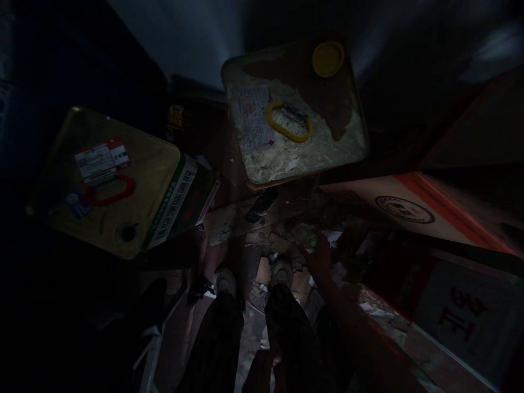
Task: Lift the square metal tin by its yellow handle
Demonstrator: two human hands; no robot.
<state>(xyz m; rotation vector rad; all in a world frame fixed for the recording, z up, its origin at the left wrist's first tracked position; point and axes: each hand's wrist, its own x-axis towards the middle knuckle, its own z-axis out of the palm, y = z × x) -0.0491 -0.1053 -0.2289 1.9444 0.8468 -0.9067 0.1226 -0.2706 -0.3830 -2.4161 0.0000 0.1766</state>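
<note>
One small clear bottle with a green cap (308, 237) lies among the litter on the floor (254, 322), just ahead of the person's right shoe (281, 271), and the right hand (321, 261) reaches down to it, its fingers (316, 248) at or just against the bottle; in the dim light I cannot tell how far they are spread or whether they have hold of it. The left hand (262, 371) hangs low near the knees at the bottom edge, its grip too dark to read. Scraps of cardboard and paper crowd the floor around both shoes. Just beyond the bottle stands a square metal can with a yellow handle (290, 123) and yellow cap, its near edge close above the hand. A second can with a red handle (109, 191) sits well apart to the left. Printed cartons (413, 210) close in on the right, leaving only a narrow strip of floor.
</note>
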